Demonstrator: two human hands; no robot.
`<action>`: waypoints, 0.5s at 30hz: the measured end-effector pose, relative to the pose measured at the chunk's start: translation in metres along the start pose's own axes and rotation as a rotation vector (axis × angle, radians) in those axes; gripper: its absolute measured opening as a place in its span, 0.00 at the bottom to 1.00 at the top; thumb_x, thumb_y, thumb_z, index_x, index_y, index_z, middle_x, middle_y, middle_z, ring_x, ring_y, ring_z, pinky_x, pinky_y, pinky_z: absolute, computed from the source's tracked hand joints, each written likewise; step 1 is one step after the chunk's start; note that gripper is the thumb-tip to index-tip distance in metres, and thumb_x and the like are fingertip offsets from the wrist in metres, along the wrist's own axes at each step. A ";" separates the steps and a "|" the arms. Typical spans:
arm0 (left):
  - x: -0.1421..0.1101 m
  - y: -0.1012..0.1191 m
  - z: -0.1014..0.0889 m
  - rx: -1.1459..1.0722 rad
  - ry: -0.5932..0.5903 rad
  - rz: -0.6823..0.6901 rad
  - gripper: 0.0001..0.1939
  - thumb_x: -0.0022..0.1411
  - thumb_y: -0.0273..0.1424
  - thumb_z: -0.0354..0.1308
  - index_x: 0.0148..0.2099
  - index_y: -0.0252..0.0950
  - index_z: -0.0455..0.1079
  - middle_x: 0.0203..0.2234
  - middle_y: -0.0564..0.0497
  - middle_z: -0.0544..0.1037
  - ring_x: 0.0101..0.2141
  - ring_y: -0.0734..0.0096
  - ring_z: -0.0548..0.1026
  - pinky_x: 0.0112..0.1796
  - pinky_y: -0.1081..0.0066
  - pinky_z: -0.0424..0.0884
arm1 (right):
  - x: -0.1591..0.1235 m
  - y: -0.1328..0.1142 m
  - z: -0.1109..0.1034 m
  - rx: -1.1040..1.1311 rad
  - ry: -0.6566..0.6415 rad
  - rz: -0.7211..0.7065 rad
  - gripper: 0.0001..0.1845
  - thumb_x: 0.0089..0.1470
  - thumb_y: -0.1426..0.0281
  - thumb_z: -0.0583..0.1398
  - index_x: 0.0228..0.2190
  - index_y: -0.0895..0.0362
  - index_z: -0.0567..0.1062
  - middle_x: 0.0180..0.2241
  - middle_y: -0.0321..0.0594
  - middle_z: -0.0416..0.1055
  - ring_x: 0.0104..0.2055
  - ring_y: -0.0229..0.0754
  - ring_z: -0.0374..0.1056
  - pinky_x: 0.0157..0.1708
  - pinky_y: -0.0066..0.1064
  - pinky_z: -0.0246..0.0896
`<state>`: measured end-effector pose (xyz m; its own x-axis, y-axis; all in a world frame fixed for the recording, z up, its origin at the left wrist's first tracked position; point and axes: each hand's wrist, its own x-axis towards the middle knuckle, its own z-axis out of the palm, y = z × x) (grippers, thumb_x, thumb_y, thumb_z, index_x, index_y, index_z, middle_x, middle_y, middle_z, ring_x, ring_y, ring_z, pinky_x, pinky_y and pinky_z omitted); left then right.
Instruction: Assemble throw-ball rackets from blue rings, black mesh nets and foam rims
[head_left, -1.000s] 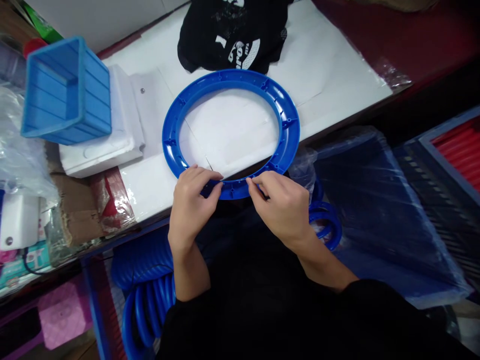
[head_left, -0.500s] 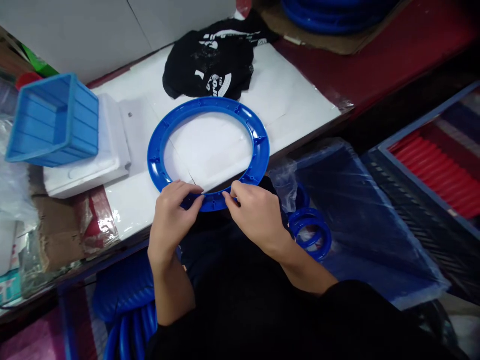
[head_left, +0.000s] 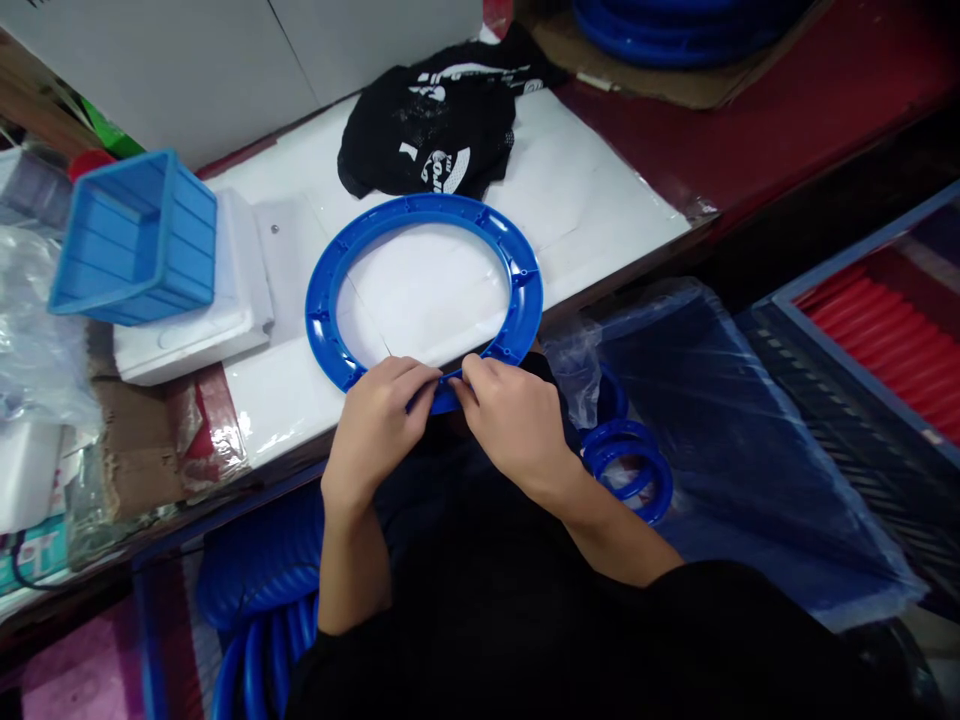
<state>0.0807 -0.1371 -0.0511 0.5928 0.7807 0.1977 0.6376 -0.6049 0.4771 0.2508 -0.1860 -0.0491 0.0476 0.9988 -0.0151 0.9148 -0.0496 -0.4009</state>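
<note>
A large blue plastic ring [head_left: 321,292], its ribbed hollow side facing up, lies over the front edge of the white-covered table. My left hand [head_left: 381,425] grips the near part of its rim between thumb and fingers. Just to the right, my right hand [head_left: 516,422] pinches the same rim, its thumb and fingertips close to those of my left. Whether a small piece sits between the fingertips cannot be made out. Behind the ring lies a crumpled black cloth [head_left: 442,130] with white print.
A light blue bin [head_left: 187,235] stands on a white foam block [head_left: 244,290] at left. More blue rings [head_left: 690,35] sit at the back right. Below the table are blue rings [head_left: 262,560] at left, and a crate of red rings [head_left: 892,330] at right.
My left hand has moved right along the near rim, closer to my right hand. The right hand stays about where it was. The view has shifted slightly.
</note>
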 end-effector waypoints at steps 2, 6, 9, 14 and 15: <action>0.001 -0.001 0.003 -0.021 0.025 -0.022 0.08 0.72 0.24 0.58 0.46 0.37 0.79 0.38 0.46 0.84 0.41 0.58 0.81 0.43 0.60 0.75 | 0.000 0.006 -0.005 0.031 -0.038 -0.032 0.07 0.71 0.67 0.60 0.39 0.55 0.77 0.35 0.42 0.80 0.33 0.45 0.74 0.26 0.36 0.41; 0.003 0.001 0.003 -0.051 0.021 -0.060 0.06 0.70 0.24 0.59 0.43 0.37 0.78 0.37 0.48 0.83 0.40 0.60 0.81 0.42 0.61 0.73 | -0.001 0.028 -0.018 0.244 -0.048 -0.161 0.04 0.68 0.72 0.61 0.37 0.55 0.75 0.37 0.39 0.78 0.35 0.42 0.74 0.34 0.34 0.56; 0.004 0.002 0.004 -0.062 0.014 -0.081 0.06 0.69 0.25 0.59 0.42 0.37 0.78 0.36 0.48 0.83 0.39 0.60 0.81 0.42 0.61 0.73 | 0.002 0.042 -0.019 0.352 0.086 -0.183 0.05 0.68 0.72 0.61 0.36 0.55 0.75 0.36 0.38 0.77 0.37 0.42 0.73 0.38 0.34 0.61; 0.004 0.001 0.006 -0.098 0.040 -0.093 0.07 0.69 0.26 0.57 0.41 0.38 0.77 0.35 0.48 0.82 0.39 0.61 0.80 0.42 0.61 0.72 | 0.007 0.044 -0.004 0.306 0.220 -0.170 0.07 0.67 0.71 0.63 0.33 0.55 0.76 0.34 0.39 0.77 0.37 0.43 0.74 0.37 0.34 0.61; 0.004 0.001 0.007 -0.104 0.043 -0.094 0.07 0.69 0.26 0.57 0.40 0.38 0.77 0.35 0.48 0.82 0.38 0.62 0.80 0.42 0.61 0.72 | 0.006 0.043 -0.002 0.292 0.239 -0.165 0.07 0.67 0.71 0.63 0.33 0.55 0.76 0.34 0.39 0.77 0.36 0.43 0.74 0.36 0.34 0.61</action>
<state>0.0868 -0.1358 -0.0555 0.5102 0.8403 0.1832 0.6333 -0.5112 0.5811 0.2912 -0.1824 -0.0648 0.0334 0.9621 0.2708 0.7672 0.1490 -0.6239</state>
